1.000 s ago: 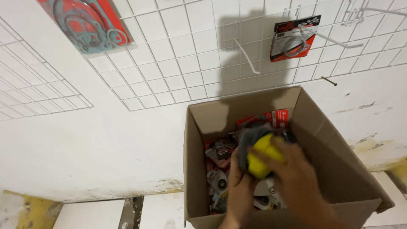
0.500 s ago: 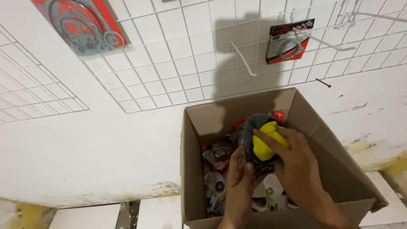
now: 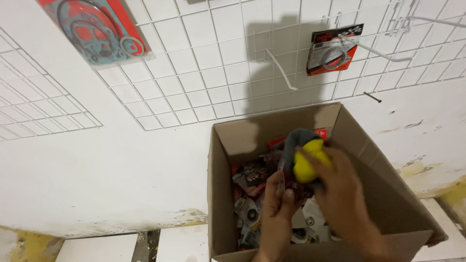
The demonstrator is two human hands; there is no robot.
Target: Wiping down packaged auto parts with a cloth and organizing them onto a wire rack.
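**Desk:** What did you have in hand at that moment?

**Operator:** My right hand (image 3: 345,194) was curled around a yellow and grey part (image 3: 306,156), fingers closed on its yellow end. My left hand (image 3: 279,204) sat just below and to the left of that hold, thumb and fingers pinched on a clear wrapper edge (image 3: 281,167) hanging from the same part. The picture was blurred there, so I couldn't tell how much wrapper there was.

**Desk:** Where was the part?

**Operator:** Held over the open cardboard box (image 3: 223,194), above the packaged parts (image 3: 250,194) lying loose inside, a red card (image 3: 320,132) just behind the hold against the back wall of the box.

**Desk:** Any change from a second before?

**Operator:** Little. The part had stayed in my right hand over the box the whole time. My left hand had come up closer under it, and my view had tipped, so the box sat lower in the picture. Well above the hold, the red gasket pack (image 3: 94,29) and the ring pack (image 3: 332,48) hung on the white wire grid (image 3: 204,73) as before.
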